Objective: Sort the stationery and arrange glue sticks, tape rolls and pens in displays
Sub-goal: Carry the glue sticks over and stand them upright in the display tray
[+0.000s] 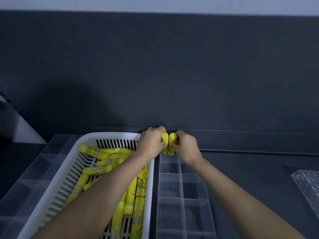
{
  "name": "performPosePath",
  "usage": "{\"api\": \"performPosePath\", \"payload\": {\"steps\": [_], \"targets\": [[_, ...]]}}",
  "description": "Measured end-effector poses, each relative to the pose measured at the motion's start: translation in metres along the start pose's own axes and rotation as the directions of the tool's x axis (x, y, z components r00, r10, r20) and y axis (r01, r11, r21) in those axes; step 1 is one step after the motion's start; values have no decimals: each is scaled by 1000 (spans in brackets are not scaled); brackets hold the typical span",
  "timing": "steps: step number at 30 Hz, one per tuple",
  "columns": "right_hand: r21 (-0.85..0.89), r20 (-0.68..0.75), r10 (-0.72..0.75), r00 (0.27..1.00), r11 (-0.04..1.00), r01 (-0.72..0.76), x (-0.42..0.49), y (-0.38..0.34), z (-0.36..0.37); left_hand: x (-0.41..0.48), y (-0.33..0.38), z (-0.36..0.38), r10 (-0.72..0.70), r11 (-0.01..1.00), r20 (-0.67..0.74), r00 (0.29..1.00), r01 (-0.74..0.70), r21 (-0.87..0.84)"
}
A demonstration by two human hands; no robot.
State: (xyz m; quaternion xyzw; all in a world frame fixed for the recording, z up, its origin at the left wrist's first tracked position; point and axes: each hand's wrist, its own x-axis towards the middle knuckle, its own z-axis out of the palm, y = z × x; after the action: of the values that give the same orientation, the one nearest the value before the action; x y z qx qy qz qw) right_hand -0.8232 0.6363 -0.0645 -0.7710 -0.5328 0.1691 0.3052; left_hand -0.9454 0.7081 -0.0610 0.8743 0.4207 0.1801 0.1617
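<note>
Two yellow glue sticks stand upright side by side at the far end of a clear compartment display (181, 187). My left hand (151, 142) grips the left glue stick (164, 138), and my right hand (185, 145) grips the right glue stick (172, 138). The sticks' lower ends dip into the farthest compartment. A white slotted basket (72, 161) to the left holds several more yellow glue sticks (103, 168), lying loose; my left forearm crosses over it.
Another clear divided organiser (31, 178) lies left of the basket. A clear perforated plastic piece (309, 185) rests on the dark surface at the right edge. A dark wall panel (172, 75) rises right behind the display.
</note>
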Motion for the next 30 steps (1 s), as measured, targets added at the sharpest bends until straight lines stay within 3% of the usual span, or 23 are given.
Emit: {"api": "performPosePath", "payload": {"steps": [5, 11, 17, 21, 25, 30], "targets": [[44, -27, 12, 1000, 999, -11, -1, 3, 1, -5, -2, -6, -4, 997, -58, 998, -1, -76], [97, -164, 10, 986, 995, 6, -19, -11, -9, -35, -21, -32, 5, 996, -104, 995, -14, -90], [-44, -186, -208, 960, 978, 203, -45, -58, -4, -77, -61, -55, -29, 999, -84, 996, 26, -44], [-216, 112, -331, 937, 912, 348, -55, -84, 26, -101, -96, -68, -55, 993, 87, 995, 46, 112], [-391, 392, -286, 874, 808, 440, -64, -102, 63, -118, -120, -72, -110, 972, 243, 964, 53, 229], [-567, 448, -190, 874, 696, 441, -66, -111, 82, -127, -131, -77, -123, 961, 272, 954, 45, 275]]}}
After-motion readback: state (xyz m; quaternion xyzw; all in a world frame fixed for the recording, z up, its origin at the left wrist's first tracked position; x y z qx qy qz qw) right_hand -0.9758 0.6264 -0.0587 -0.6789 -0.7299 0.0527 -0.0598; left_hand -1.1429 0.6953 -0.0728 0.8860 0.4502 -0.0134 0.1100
